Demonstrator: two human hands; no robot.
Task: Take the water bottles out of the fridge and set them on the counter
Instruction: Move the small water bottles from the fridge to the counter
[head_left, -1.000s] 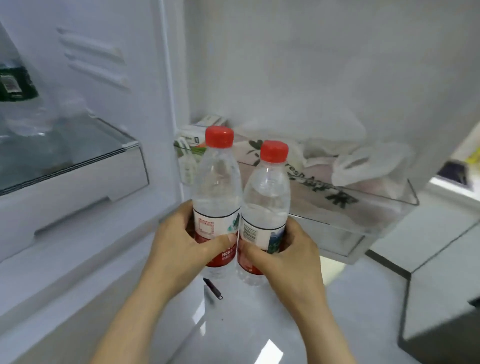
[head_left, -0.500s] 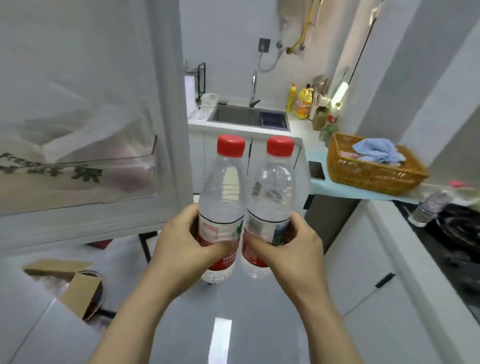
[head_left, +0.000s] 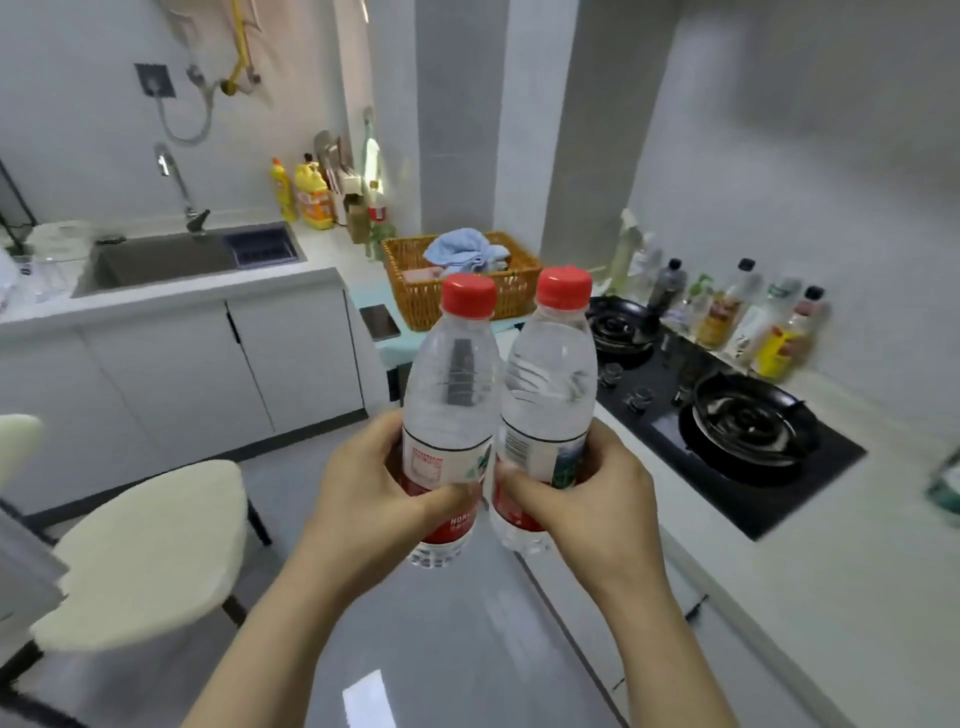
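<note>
Two clear water bottles with red caps and red-and-white labels stand upright side by side in front of me, over the floor. My left hand (head_left: 363, 486) grips the left water bottle (head_left: 451, 384) around its label. My right hand (head_left: 597, 499) grips the right water bottle (head_left: 550, 374) the same way. The two bottles nearly touch. The white counter (head_left: 852, 582) runs along the right side, below and to the right of the bottles. The fridge is out of sight.
A black gas hob (head_left: 727, 431) with a pan sits in the right counter, with several sauce bottles (head_left: 737, 317) behind it. A wicker basket (head_left: 462, 296) with a blue cloth and a phone (head_left: 380, 322) lie in the corner. A sink (head_left: 171, 265) is at back left, a cream chair (head_left: 140, 551) at left.
The view has swung right, away from the fridge door to the kitchen. Both hands still hold the bottles, now in front of the hob counter.
</note>
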